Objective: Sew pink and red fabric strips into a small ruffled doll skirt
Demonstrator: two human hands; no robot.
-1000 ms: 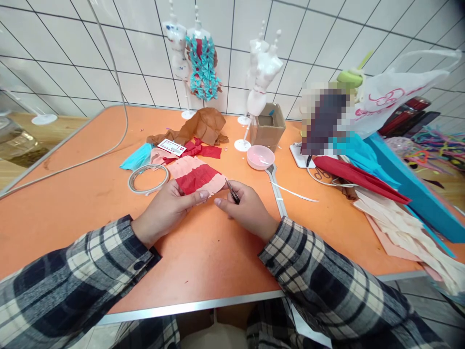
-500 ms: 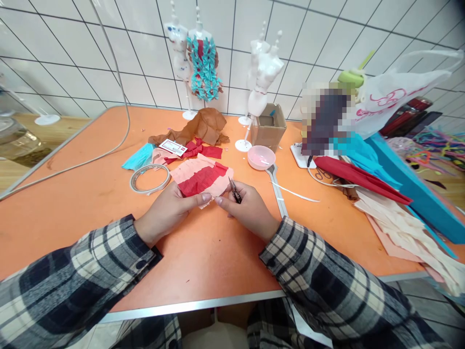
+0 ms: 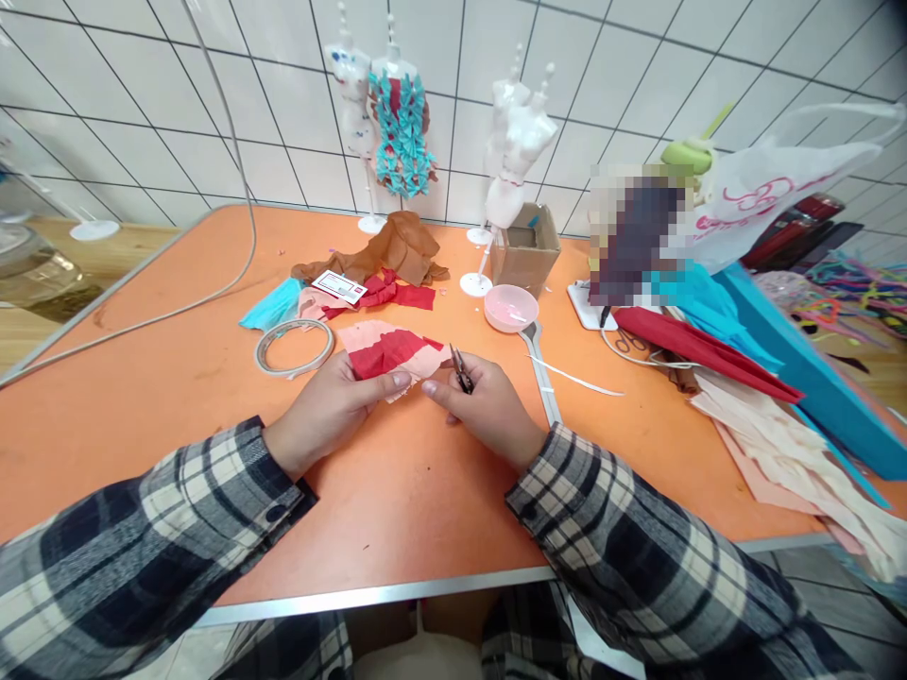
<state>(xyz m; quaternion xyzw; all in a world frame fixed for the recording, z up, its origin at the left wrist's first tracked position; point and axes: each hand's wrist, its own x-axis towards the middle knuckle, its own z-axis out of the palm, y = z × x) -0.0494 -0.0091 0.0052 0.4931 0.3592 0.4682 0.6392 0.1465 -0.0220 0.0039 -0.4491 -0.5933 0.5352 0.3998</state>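
Note:
My left hand [image 3: 327,408] pinches the near edge of a pleated piece of red and pink crepe paper [image 3: 388,348] that lies on the orange table [image 3: 177,397]. My right hand [image 3: 486,406] is closed round small dark scissors [image 3: 462,370], whose tips point up beside the paper's right edge. The two thumbs almost meet at the paper's near corner. Both sleeves are plaid.
A tape roll [image 3: 293,346] lies left of the paper, with brown, red and teal paper scraps [image 3: 383,255] behind. A pink bowl [image 3: 508,307], a cardboard box [image 3: 525,247] and small white mannequins [image 3: 516,151] stand further back. Paper sheets [image 3: 744,397] pile up on the right.
The paper has been drawn slightly nearer and its far end has folded in. Both hands stay almost in place, the scissors tilting a little.

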